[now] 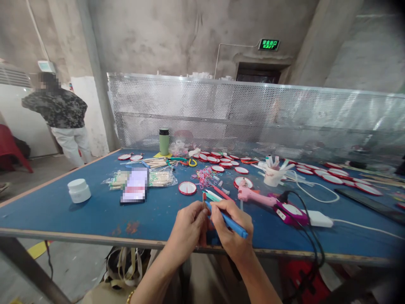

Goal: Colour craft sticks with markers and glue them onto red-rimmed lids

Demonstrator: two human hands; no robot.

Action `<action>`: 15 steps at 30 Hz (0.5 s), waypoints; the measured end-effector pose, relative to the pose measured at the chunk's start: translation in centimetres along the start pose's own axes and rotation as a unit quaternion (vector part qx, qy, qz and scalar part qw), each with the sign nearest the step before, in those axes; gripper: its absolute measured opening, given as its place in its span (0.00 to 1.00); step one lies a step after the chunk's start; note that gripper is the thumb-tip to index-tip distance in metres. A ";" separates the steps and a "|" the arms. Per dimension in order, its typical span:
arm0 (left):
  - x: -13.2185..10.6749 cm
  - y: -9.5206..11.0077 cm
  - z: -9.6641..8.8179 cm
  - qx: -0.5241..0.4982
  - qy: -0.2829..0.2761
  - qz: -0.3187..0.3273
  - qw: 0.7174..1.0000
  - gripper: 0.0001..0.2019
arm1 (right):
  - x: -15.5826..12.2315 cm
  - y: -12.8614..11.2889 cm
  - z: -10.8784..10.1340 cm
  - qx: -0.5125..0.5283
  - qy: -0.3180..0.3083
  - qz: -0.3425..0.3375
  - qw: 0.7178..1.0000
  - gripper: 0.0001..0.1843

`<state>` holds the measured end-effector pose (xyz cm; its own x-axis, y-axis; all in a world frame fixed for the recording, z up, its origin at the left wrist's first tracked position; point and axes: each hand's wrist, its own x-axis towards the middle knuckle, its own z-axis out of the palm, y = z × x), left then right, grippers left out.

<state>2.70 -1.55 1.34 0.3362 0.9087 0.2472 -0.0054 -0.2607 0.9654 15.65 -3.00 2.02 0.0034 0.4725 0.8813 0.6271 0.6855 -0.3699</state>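
Note:
At the table's near edge, my left hand (188,223) pinches a slim reddish-brown piece (204,197) upright; its exact kind is hard to make out. My right hand (234,223) is closed round a blue pen (236,226), its front end pointing at that piece. Both hands nearly touch. Just beyond them lie a white-and-teal pen (212,194) and a red pen (223,193). A round white disc with a red rim (187,188) lies farther left, near a heap of small pink and coloured bands (209,176).
On the blue table (104,219) stand a white jar (79,191), a phone (135,185), bagged wooden sticks (161,177), a green tumbler (163,142) and a cup of sticks (274,176). A pink tool (257,197) and cables lie right. Behind rises a perforated metal screen (190,105). A person (63,109) stands left.

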 end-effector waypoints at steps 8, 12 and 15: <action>0.0 0.2 -0.1 0.004 -0.001 0.001 1.000 0.14 | -0.1 -0.1 -0.1 -0.008 -0.001 -0.003 1.000 0.06; -0.1 0.2 -0.1 -0.001 -0.003 0.002 1.000 0.14 | 0.0 -0.1 -0.1 -0.011 0.001 -0.006 1.000 0.06; -0.1 0.1 -0.1 -0.003 -0.003 -0.001 1.000 0.14 | 0.0 -0.1 -0.1 -0.013 0.002 -0.006 1.000 0.06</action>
<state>2.57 -1.66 1.44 0.3421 0.9075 0.2439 -0.0099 -0.2560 0.9666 15.66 -3.12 2.12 -0.0020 0.4623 0.8867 0.6464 0.6772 -0.3516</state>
